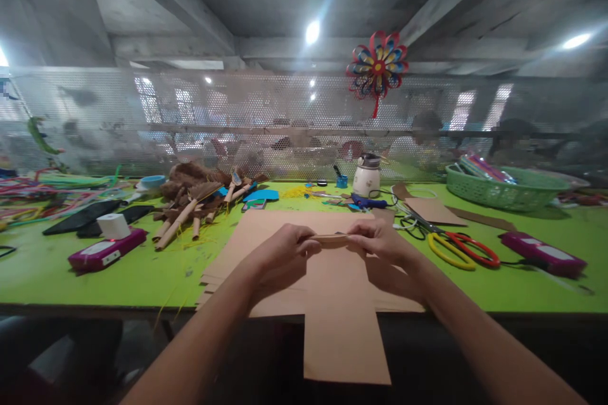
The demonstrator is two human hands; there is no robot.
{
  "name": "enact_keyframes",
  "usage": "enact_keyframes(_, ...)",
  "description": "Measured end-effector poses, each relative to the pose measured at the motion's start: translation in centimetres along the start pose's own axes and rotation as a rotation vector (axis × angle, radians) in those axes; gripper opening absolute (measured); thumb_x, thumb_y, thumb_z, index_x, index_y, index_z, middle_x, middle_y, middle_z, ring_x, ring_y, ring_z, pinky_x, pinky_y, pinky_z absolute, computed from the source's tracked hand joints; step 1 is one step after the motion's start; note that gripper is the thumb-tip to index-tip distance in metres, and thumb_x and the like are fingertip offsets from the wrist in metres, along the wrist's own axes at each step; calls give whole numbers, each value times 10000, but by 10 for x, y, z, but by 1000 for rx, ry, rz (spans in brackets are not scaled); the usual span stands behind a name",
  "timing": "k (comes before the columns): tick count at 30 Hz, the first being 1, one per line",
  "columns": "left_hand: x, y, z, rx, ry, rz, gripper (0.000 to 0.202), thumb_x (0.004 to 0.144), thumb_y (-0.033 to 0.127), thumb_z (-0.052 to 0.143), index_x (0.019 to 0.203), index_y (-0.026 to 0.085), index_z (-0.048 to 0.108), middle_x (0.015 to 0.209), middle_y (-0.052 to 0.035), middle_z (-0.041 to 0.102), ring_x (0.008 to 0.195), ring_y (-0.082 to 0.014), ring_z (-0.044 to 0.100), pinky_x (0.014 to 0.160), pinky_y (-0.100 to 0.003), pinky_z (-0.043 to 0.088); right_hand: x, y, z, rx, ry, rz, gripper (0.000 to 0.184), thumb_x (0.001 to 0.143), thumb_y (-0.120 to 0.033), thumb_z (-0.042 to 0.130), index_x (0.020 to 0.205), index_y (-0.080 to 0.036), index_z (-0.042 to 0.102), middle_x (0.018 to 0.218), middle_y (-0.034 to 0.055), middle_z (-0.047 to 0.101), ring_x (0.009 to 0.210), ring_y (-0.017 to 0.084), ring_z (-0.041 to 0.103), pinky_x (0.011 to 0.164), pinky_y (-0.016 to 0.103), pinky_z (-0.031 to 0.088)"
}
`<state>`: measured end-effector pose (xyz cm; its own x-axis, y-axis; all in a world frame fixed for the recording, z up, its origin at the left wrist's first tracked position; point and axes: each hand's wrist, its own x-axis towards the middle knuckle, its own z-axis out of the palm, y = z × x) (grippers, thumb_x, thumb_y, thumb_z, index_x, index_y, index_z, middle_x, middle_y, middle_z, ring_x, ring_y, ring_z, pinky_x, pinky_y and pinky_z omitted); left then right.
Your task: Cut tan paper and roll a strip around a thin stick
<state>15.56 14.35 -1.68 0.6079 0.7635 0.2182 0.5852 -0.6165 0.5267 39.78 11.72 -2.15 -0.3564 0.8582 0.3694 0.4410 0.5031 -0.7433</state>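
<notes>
A long strip of brown paper (pixel 339 316) hangs down over the table's near edge. Its far end is folded or rolled into a narrow band, gripped at both ends. My left hand (pixel 289 247) pinches the left end between thumb and fingers; my right hand (pixel 380 240) pinches the right end the same way. Beneath both hands lies a stack of larger brown paper sheets (pixel 266 228). Right of my right hand rest scissors (pixel 465 250) with one yellow and one red handle loop.
Rolled brown paper tubes (pixel 183 221) with frayed tops lie left on the green table (pixel 156 285). Purple power strips (pixel 109 249) sit at both sides. A blue glue gun (pixel 368 202), a white flask (pixel 368 176) and a green basket (pixel 508 193) stand behind. A perforated screen (pixel 266 101) closes the back.
</notes>
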Motion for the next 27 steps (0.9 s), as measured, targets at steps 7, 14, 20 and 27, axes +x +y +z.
enact_keyframes(7,-3,3,3,43,41,-27,267,825,346,444,722,151,595,640,-19,553,561,-119,394,527,-252,246,-1,-7,4,135,0,149,260,758,-401,602,693,-150,600,496,-51,432,456,78,349,450,237,247)
enact_keyframes(14,-10,6,8,96,103,-22,346,881,379,374,701,152,564,618,-15,528,536,-113,350,506,-270,205,1,-4,5,191,9,149,316,705,-452,658,651,-154,565,524,-49,437,466,70,354,441,229,242)
enact_keyframes(20,-11,12,8,-46,60,19,385,899,440,351,807,158,596,719,-36,558,594,-129,408,532,-263,263,6,11,1,269,-66,200,340,684,-465,676,635,-161,532,490,-67,411,415,55,332,407,219,214)
enact_keyframes(27,2,4,3,-340,-120,-93,327,844,459,447,695,171,495,583,28,404,514,-100,327,481,-238,255,5,7,3,270,-100,159,347,708,-453,659,591,-163,509,475,-64,412,421,58,330,422,226,224)
